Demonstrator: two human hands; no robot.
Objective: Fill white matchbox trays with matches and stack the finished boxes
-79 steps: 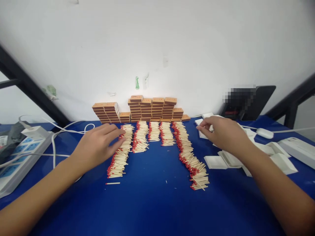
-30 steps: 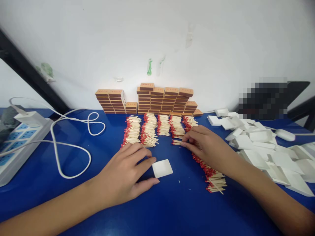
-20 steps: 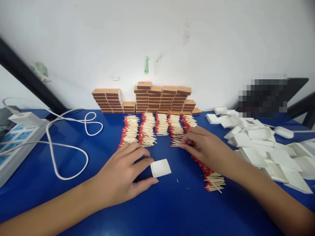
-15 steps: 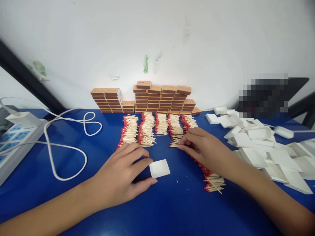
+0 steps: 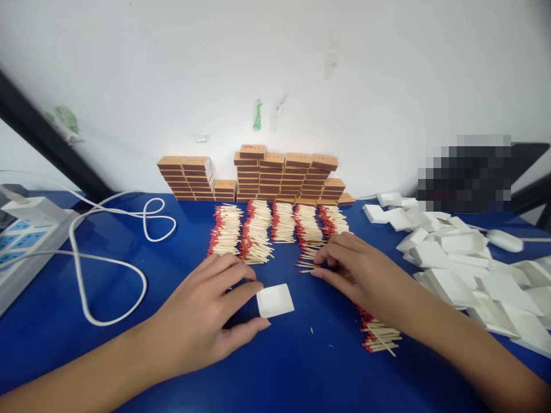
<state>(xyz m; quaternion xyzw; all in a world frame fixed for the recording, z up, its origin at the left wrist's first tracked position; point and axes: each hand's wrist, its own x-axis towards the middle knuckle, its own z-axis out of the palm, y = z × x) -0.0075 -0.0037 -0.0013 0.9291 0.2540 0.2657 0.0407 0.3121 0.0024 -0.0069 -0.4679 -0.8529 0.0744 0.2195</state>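
A small white matchbox tray (image 5: 275, 300) lies on the blue table. My left hand (image 5: 219, 307) rests beside it, index finger and thumb loosely spanning its left end. My right hand (image 5: 359, 272) is curled over the near end of a row of red-tipped matches (image 5: 307, 226). Its thumb and index finger are closed by a few matches (image 5: 306, 268) at that end; how many they grip is hidden. More matches (image 5: 381, 335) stretch out from under the right wrist. Other rows of matches (image 5: 257, 229) lie side by side farther back.
Stacked brown matchboxes (image 5: 279, 175) stand against the white wall (image 5: 275, 69). Many white trays (image 5: 465, 258) are heaped at the right, near a white cable piece (image 5: 504, 240). A power strip (image 5: 38, 241) and looped white cable (image 5: 80, 275) occupy the left.
My right hand has drawn slightly toward me along the row, and matches at its near end are more spread out. My left hand stays by the tray. The view has shifted slightly.
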